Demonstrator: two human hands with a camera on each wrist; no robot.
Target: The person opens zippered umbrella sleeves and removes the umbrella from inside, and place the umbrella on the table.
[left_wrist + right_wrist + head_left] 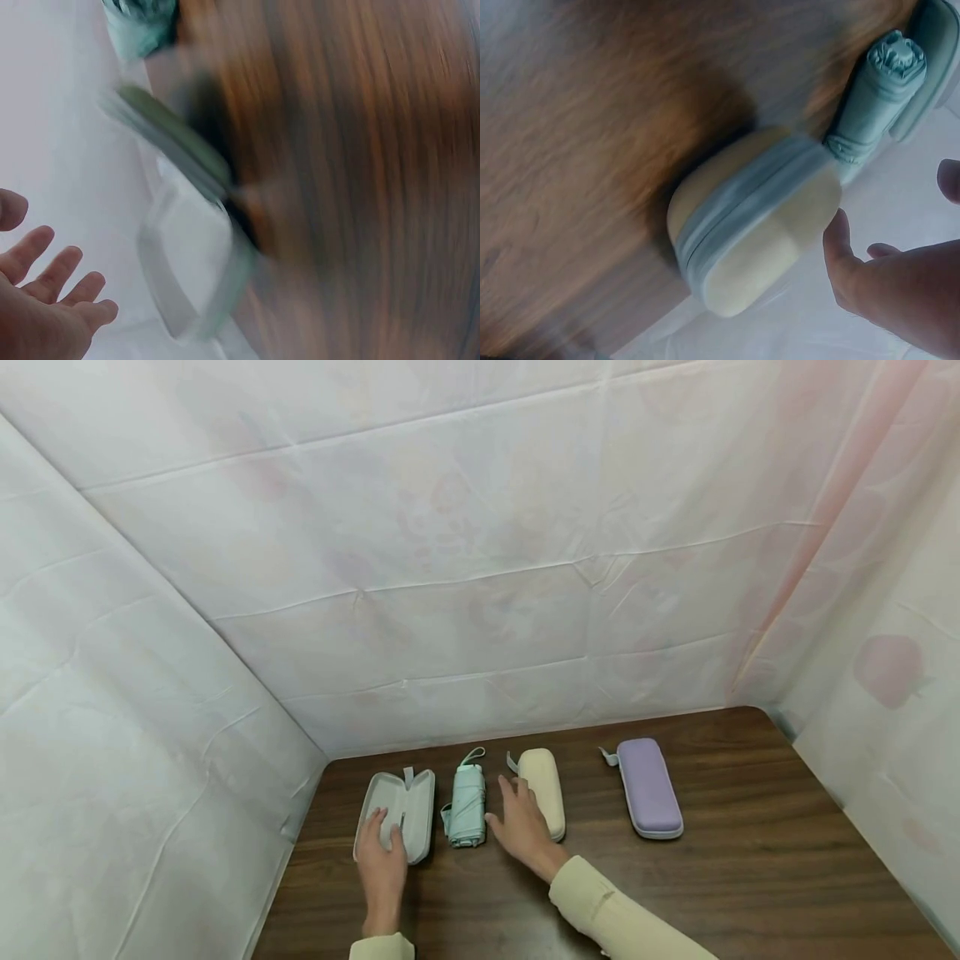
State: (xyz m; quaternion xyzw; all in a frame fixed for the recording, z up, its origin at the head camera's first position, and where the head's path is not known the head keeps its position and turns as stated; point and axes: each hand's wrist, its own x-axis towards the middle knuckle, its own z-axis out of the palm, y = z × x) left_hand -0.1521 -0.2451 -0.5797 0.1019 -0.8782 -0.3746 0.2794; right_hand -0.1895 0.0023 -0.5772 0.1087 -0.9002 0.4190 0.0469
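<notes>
An unzipped pale grey-green zip case [422, 818] lies spread at the left of the table. My left hand [381, 868] hovers over its near left half with fingers extended; in the left wrist view those fingers stand apart from the blurred case [189, 247]. Just right of it a folded mint umbrella [468, 806] has its wrist loop pointing to the back. My right hand [522, 827], fingers spread, is beside the left edge of a closed cream zip case [547, 789] and partly covers it. Whether the fingers touch this cream case [772, 247] cannot be told.
A closed purple zip case [648, 785] lies farther right on the dark wooden table [742, 877]. Pale printed sheets [450, 635] hang behind the table's back edge and along both sides.
</notes>
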